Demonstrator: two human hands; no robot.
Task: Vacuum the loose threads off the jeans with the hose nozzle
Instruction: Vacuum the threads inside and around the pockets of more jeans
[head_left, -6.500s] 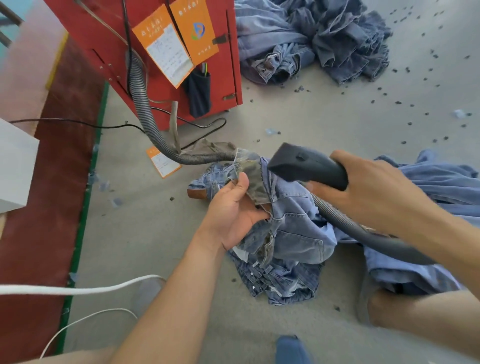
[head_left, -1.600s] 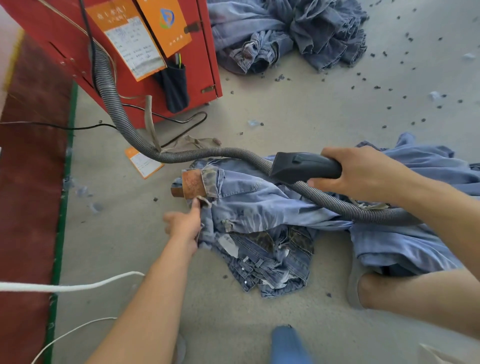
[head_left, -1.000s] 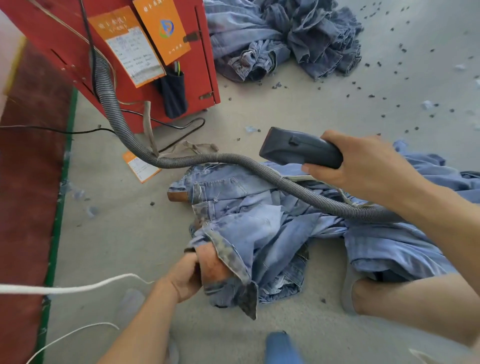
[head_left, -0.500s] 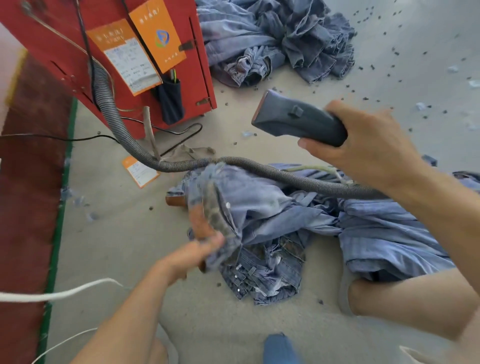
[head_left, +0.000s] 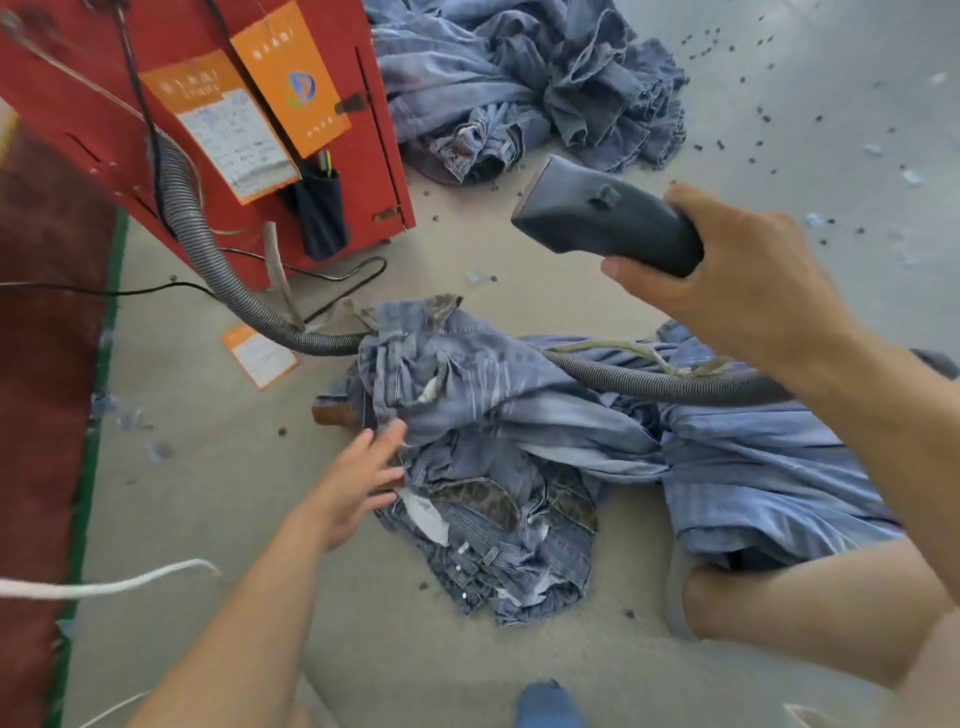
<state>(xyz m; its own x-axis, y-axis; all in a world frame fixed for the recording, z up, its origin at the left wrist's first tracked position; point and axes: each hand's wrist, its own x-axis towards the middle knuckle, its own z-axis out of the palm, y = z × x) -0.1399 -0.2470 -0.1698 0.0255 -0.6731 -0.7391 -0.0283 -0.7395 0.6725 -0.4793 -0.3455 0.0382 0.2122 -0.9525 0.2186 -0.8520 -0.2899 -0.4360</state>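
A crumpled pair of blue jeans (head_left: 483, 395) lies on the grey floor in front of me, its waistband with a brown patch (head_left: 332, 413) at the left. My right hand (head_left: 737, 291) grips the dark grey hose nozzle (head_left: 602, 218), held up in the air above the jeans. The ribbed grey hose (head_left: 649, 382) runs from under my right wrist across the jeans to the red machine. My left hand (head_left: 353, 488) hovers with fingers spread just left of the jeans and holds nothing.
A red machine (head_left: 208, 119) with orange labels stands at the back left. A heap of jeans (head_left: 524, 88) lies behind. More denim (head_left: 769, 467) is spread at the right by my knee (head_left: 737, 608). Black cables, a white cord (head_left: 104, 587) and dark scraps lie on the floor.
My left hand has let go of the jeans' waistband and the jeans have dropped onto the floor. My right hand has stayed raised with the nozzle.
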